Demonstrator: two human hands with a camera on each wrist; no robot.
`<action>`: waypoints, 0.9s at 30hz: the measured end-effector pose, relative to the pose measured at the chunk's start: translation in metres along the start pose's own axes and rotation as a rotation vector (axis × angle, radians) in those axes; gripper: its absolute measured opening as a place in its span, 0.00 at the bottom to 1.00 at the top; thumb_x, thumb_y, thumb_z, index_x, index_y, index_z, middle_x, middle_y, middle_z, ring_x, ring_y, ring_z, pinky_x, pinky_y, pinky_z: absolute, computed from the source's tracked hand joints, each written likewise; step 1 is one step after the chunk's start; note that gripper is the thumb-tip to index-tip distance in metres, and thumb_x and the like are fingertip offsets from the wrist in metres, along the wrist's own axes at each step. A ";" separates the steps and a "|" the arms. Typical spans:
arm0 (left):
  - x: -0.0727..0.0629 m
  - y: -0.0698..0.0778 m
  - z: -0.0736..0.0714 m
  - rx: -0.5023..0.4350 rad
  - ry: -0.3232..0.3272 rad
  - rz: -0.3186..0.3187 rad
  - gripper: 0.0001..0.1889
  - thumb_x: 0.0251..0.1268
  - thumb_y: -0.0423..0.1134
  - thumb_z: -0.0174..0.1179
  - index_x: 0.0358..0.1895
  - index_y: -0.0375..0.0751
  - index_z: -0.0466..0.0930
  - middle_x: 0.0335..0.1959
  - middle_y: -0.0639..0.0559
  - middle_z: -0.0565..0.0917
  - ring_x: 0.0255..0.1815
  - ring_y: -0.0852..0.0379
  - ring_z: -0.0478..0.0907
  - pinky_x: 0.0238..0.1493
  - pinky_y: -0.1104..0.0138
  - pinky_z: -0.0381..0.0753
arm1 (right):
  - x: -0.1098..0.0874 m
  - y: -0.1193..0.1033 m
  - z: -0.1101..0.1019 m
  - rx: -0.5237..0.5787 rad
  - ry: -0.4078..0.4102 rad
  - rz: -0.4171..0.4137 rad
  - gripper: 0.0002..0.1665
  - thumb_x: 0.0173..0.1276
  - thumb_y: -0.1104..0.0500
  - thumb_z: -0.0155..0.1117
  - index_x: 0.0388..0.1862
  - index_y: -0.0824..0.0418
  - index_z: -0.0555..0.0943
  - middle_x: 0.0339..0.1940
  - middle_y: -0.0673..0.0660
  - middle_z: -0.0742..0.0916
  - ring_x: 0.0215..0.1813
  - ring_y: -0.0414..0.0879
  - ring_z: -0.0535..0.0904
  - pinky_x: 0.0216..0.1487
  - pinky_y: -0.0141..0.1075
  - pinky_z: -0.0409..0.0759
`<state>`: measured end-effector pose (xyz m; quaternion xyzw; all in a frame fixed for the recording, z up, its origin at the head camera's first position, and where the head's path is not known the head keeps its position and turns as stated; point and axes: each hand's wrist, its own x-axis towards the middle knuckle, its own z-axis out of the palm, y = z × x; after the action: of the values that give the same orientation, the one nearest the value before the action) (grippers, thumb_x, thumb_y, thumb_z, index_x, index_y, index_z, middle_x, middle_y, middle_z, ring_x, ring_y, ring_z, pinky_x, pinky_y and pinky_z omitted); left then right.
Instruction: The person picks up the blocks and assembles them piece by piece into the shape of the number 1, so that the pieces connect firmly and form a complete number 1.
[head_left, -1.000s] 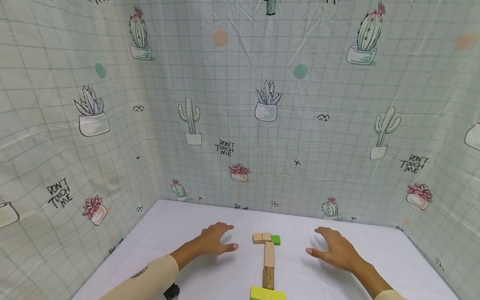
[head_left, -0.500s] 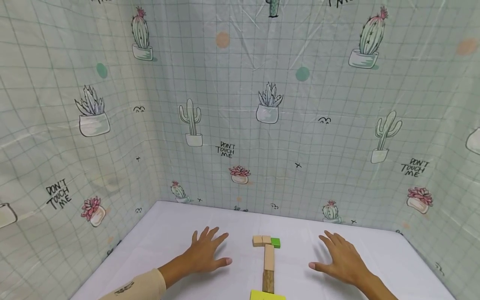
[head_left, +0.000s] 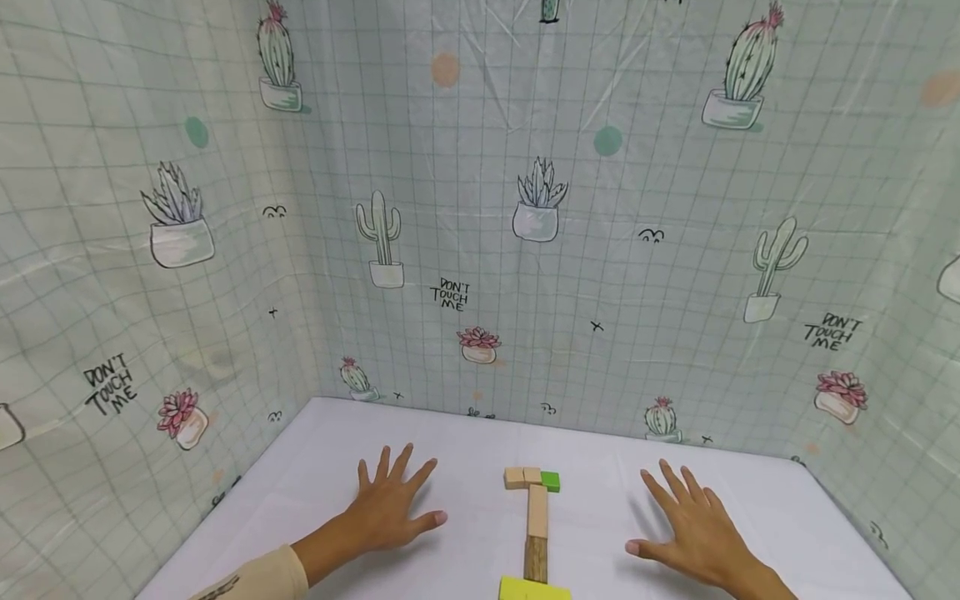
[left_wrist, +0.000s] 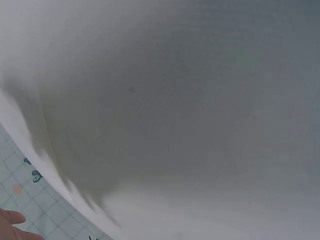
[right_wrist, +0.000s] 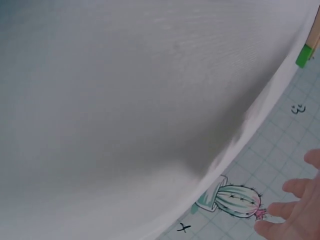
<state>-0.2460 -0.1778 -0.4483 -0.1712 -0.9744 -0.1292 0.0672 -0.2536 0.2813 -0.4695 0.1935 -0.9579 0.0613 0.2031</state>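
My left hand (head_left: 387, 510) hovers over the white table to the left of a row of blocks, its fingers spread and holding nothing. On the other side my right hand (head_left: 697, 529) is spread the same way, also holding nothing. Between them lie two small light wooden blocks (head_left: 522, 477) side by side with a green block (head_left: 551, 481). From these a long light wooden block (head_left: 537, 511) runs toward me, followed by a darker brown block (head_left: 536, 558) and a yellow block (head_left: 535, 588) cut by the bottom edge. Only fingertips of each hand show in the wrist views.
The white-covered table (head_left: 465, 450) meets a cactus-print curtain (head_left: 480, 250) at its back and sides. In the right wrist view, the green block's end shows at the upper right by the table edge.
My left hand has drawn left and its fingers have spread wider. The right hand has shifted slightly right and toward me, its fingers fanning out. The blocks keep their layout.
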 end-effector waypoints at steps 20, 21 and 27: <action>-0.020 -0.021 -0.002 0.010 0.000 -0.058 0.42 0.64 0.69 0.55 0.74 0.46 0.66 0.76 0.27 0.58 0.72 0.14 0.50 0.60 0.19 0.45 | -0.020 0.009 -0.012 -0.074 -0.044 0.018 0.58 0.52 0.23 0.67 0.78 0.45 0.63 0.74 0.70 0.70 0.70 0.76 0.64 0.57 0.72 0.65; -0.021 -0.021 -0.002 0.009 0.000 -0.060 0.42 0.64 0.69 0.55 0.74 0.46 0.66 0.76 0.26 0.58 0.72 0.14 0.49 0.59 0.19 0.45 | -0.021 0.009 -0.012 -0.071 -0.055 0.025 0.57 0.53 0.23 0.67 0.78 0.44 0.62 0.74 0.70 0.70 0.71 0.76 0.64 0.57 0.73 0.65; -0.024 -0.023 -0.001 0.023 -0.004 -0.082 0.42 0.64 0.70 0.55 0.73 0.45 0.67 0.76 0.26 0.58 0.72 0.13 0.49 0.59 0.18 0.43 | -0.025 0.009 -0.014 -0.044 -0.109 0.071 0.54 0.56 0.25 0.66 0.76 0.47 0.66 0.75 0.71 0.69 0.71 0.78 0.62 0.56 0.77 0.62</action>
<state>-0.2315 -0.2064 -0.4566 -0.1308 -0.9821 -0.1205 0.0618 -0.2308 0.3007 -0.4669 0.1577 -0.9750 0.0366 0.1523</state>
